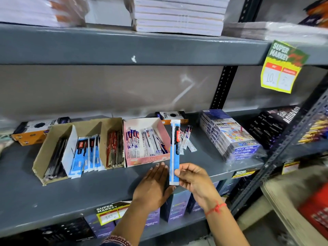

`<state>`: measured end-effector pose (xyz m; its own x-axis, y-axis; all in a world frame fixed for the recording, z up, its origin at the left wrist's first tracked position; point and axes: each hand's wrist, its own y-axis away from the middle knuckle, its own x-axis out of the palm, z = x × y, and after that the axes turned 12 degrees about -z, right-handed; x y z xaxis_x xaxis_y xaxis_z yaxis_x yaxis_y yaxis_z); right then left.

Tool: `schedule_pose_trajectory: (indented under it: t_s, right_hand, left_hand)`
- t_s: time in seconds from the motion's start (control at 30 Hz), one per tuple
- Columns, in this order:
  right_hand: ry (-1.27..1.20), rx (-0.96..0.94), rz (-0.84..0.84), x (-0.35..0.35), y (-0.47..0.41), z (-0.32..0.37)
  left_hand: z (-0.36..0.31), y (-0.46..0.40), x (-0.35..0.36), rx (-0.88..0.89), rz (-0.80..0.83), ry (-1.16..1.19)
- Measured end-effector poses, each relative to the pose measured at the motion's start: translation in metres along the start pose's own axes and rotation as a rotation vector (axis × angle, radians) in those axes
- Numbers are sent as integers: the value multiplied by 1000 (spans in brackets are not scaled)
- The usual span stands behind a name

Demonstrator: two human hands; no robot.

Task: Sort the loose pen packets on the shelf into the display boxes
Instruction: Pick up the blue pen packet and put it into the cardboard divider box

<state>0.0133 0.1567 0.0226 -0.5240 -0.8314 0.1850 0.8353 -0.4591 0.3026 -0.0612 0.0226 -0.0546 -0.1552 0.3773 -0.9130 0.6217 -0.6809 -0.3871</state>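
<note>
Head cam: my right hand (190, 176) pinches one blue pen packet (174, 153), left hand (154, 185) flat and empty; boxes (147, 158) mostly filled, few loose packets (186, 141) left.

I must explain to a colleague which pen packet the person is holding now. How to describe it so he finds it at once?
Look at the grey middle shelf, just right of the pink display box. The held pen packet stands upright there, pinched at its lower end by the right hand. It is the only one lifted, light blue and white, unlike the small loose packets lying behind it.
</note>
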Motion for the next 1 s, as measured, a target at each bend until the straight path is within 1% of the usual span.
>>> schedule_pose_trajectory:
  t_s: [0.17, 0.37, 0.5, 0.73, 0.8, 0.93, 1.0]
  right_hand:
    - [33, -23, 18, 3, 3, 3]
    - [65, -35, 69, 17, 2, 9]
    - [109, -56, 122, 58, -1, 18]
    - [261, -85, 234, 164, 6, 7]
    - [313, -107, 222, 190, 9, -1]
    - [512, -193, 215, 233, 9, -23]
    - [621, -248, 223, 248, 8, -31]
  left_hand:
    - [1, 2, 1, -6, -33, 29]
    - [4, 6, -7, -25, -15, 27]
    - [27, 31, -20, -78, -17, -32]
    - [86, 92, -50, -283, -45, -63]
    - [102, 107, -60, -346, -71, -73]
    - [128, 134, -76, -461, -83, -84]
    - [133, 140, -80, -476, -99, -113]
